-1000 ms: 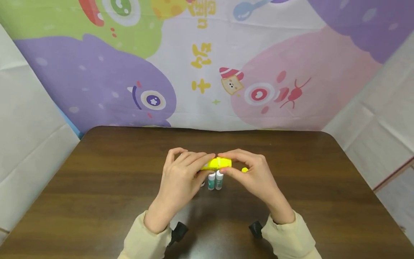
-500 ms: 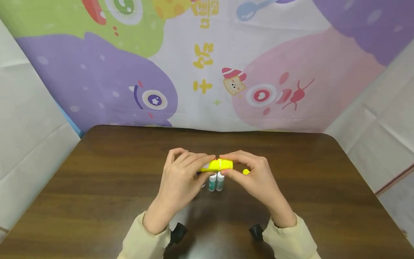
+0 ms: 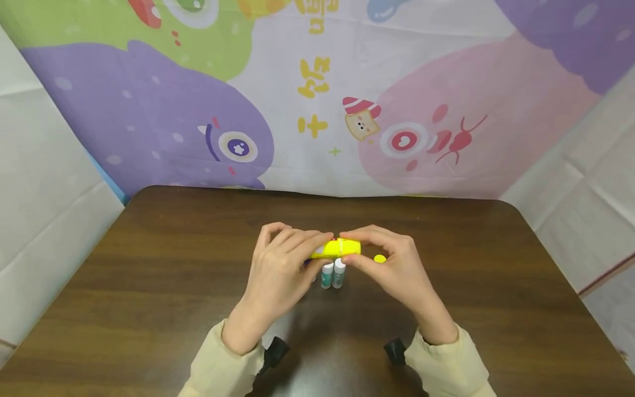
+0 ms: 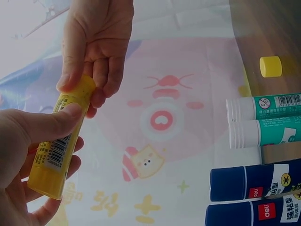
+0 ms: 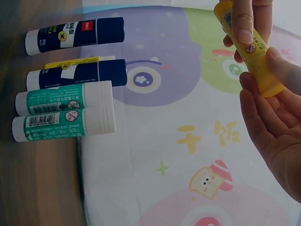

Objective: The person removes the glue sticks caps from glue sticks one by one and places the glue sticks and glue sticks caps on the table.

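Note:
A yellow glue stick (image 3: 326,250) lies nearly level between my two hands, above the table. My left hand (image 3: 280,270) grips its labelled body, as the left wrist view shows from close by. Around the right end, the thumb and fingertips of my right hand (image 3: 397,270) pinch the stick. Below it stand two green-and-white glue sticks (image 4: 277,108), side by side. Two navy glue sticks (image 4: 249,181) stand in line with them; my left hand mostly hides these in the head view. A small yellow cap (image 4: 270,67) rests on the table beyond my right hand.
The brown table (image 3: 149,275) reaches back to a cartoon-printed cloth (image 3: 317,165). White sheets (image 3: 49,165) flank it. Behind one navy stick, part of another yellow item (image 5: 70,62) shows. A black wrist mount (image 3: 395,351) sits at each sleeve.
The head view has tipped slightly, so the table's back edge appears higher. Both hands keep hold of the yellow glue stick in almost the same place.

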Motion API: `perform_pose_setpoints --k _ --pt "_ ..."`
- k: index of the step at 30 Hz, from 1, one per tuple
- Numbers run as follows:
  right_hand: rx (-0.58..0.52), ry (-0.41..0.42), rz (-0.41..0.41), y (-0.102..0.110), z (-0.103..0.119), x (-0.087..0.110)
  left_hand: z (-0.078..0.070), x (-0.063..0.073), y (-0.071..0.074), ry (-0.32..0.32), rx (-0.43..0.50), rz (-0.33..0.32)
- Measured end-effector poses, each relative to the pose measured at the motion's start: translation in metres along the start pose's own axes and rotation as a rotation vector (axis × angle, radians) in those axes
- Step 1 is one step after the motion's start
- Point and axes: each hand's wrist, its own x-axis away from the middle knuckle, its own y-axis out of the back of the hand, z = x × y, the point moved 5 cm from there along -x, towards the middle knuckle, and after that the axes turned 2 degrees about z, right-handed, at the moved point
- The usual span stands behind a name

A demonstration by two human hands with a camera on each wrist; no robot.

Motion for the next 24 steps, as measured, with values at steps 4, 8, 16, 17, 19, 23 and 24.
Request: perform_pose_setpoints --k 4,8,16,17,19,23,24 --pt "-0.001 -0.007 0.005 0.0001 -0.0002 0.0 0.0003 -0.0005 0.0005 -0.001 0.001 0.006" --pt "0.004 -0.007 0.007 0.0005 0.0001 -0.0004 0.0009 -0.0005 0.0005 0.005 0.01 0.014" --pt "0.018 -0.006 0.006 0.0013 0.0011 -0.0007 0.0014 -0.0012 0.0006 -0.003 0.026 0.019" --pt "0.019 -0.006 0.007 0.0013 0.0011 -0.0007 0.0015 -0.0011 0.0006 -0.002 0.027 0.021" --pt "0.021 -0.006 0.01 0.0011 0.0011 -0.0005 0.0015 -0.0009 0.0008 0.0 0.029 0.027" --pt "0.02 0.003 0.014 0.0008 0.001 -0.0003 0.0018 -0.0004 0.0009 0.009 0.039 0.032" --pt "0.02 0.007 0.014 0.0007 0.001 -0.0004 0.0017 -0.0003 0.001 0.01 0.042 0.031"
